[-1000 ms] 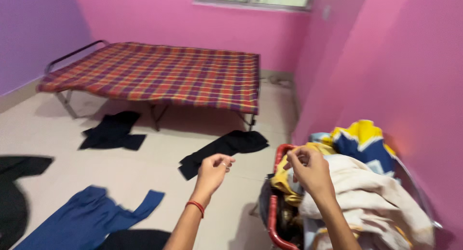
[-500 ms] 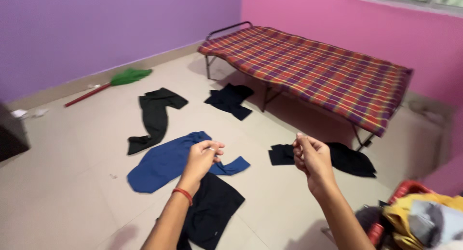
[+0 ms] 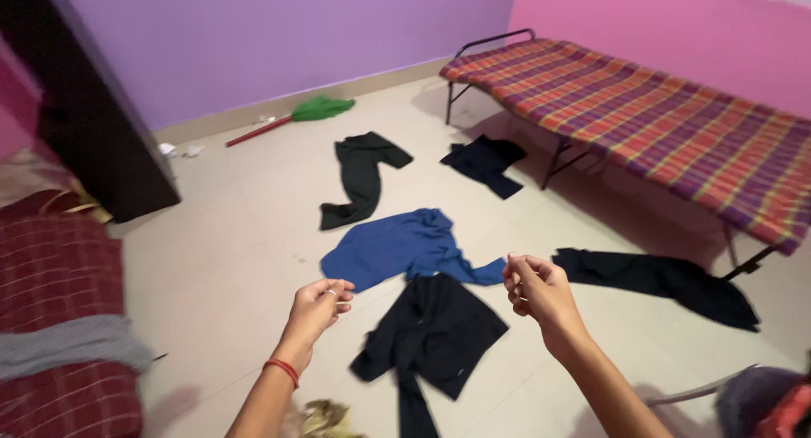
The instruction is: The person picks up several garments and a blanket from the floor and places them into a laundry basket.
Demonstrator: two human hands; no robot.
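Blue shirt and black garment lie spread flat on the tiled floor, just beyond both hands. Left hand and right hand hover with pinched grips; whether they hold anything, I cannot tell.

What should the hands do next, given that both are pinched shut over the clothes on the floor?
Probably lower toward the black garment, the nearest piece, lying spread on the tiles just below and between them. The left hand and right hand both hover with fingers pinched; whether they hold anything is too small to tell. The blue garment lies just beyond, touching it.
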